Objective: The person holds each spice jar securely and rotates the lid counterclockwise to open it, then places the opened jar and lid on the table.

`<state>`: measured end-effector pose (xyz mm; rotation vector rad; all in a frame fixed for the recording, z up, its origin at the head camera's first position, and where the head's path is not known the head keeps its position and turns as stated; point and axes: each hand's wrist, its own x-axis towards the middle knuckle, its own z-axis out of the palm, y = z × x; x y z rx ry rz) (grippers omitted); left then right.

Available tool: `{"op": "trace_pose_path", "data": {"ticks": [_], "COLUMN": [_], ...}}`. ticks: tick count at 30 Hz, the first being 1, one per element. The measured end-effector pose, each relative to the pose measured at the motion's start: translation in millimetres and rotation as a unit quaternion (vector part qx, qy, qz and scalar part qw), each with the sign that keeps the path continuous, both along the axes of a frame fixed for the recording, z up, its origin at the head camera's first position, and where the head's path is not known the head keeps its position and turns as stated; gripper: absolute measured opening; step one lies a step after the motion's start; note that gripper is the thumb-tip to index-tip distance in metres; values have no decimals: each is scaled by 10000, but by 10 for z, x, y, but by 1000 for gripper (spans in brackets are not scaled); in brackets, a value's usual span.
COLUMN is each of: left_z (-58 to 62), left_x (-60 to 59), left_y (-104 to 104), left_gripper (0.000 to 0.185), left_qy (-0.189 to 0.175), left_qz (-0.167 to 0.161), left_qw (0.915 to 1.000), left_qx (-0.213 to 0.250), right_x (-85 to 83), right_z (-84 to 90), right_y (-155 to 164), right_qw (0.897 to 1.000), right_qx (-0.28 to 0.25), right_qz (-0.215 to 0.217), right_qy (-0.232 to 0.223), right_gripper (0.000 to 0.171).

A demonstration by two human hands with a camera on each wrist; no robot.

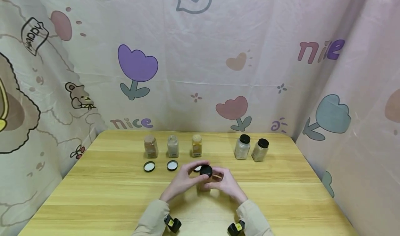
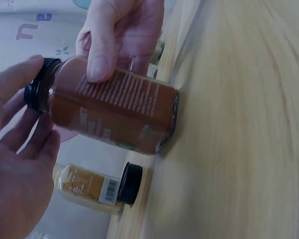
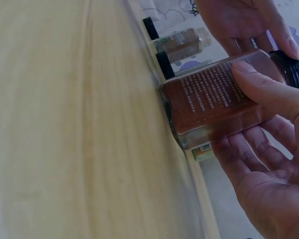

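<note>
A jar of brown spice (image 1: 205,181) with a black cap (image 1: 206,170) stands on its base on the wooden table (image 1: 93,194), leaning a little. My right hand (image 1: 225,182) grips the jar's body, thumb across the printed label (image 3: 214,94) and fingers underneath. My left hand (image 1: 186,177) curls its thumb and fingers round the black cap (image 2: 40,90). In the left wrist view the jar (image 2: 114,112) fills the middle, with the right hand's thumb (image 2: 97,52) on it. In the right wrist view the left hand (image 3: 244,25) touches the cap (image 3: 290,68).
Three uncapped spice jars (image 1: 151,146) (image 1: 173,146) (image 1: 197,145) stand in a row behind the hands. Loose black lids (image 1: 149,166) (image 1: 172,165) lie before them. Two capped jars (image 1: 242,146) (image 1: 260,149) stand at the back right. Patterned cloth walls enclose the table.
</note>
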<state>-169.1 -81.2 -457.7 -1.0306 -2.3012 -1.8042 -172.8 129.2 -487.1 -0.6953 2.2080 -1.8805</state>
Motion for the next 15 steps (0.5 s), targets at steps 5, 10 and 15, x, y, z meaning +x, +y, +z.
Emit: {"op": "trace_pose_path", "data": {"ticks": [5,10,15], "left_z": [-19,-15,-39], "left_x": [8,14,-7], "left_y": [43,8,-13], "left_gripper": [49,47,42], "left_qy": [67,23,-126], "left_qz": [280,-18,-424], "left_qw": [9996,9999,9990], "left_qx": [-42,-140,-1], "right_x": [-7,-2,0], "right_z": [-10,-6,-14], "right_y": [-4,-2,9], "right_qw": [10000,10000,10000], "right_qx": [42,81,32], "right_qz": [-28,-1,22], "right_qy": [46,32,75], "right_gripper": [47,51,53]}}
